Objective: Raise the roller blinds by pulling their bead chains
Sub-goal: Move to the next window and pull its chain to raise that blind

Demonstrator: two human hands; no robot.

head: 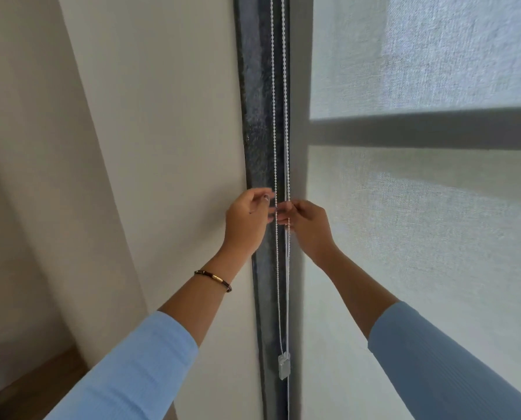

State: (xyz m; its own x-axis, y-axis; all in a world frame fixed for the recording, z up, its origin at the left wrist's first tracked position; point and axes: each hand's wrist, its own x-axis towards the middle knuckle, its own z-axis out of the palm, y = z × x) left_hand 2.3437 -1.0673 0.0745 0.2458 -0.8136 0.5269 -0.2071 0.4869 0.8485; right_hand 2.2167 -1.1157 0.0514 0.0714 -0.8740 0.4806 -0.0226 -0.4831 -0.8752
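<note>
A white bead chain (273, 116) hangs as two strands in front of a dark window frame (257, 131). A clear plastic chain holder (284, 365) sits at the loop's bottom. My left hand (247, 221) is at the left strand, its curled fingertips pinching it at mid height. My right hand (309, 227) pinches the right strand (286, 116) at about the same height. The two hands' fingertips almost touch. The pale translucent roller blind (420, 253) covers the window on the right, and a horizontal window bar shows through it as a shadow.
A cream panel or wall (162, 131) fills the left side beside the frame. A strip of wooden floor (35, 386) shows at the lower left corner. I wear light blue sleeves and a dark bracelet (213, 280) on the left wrist.
</note>
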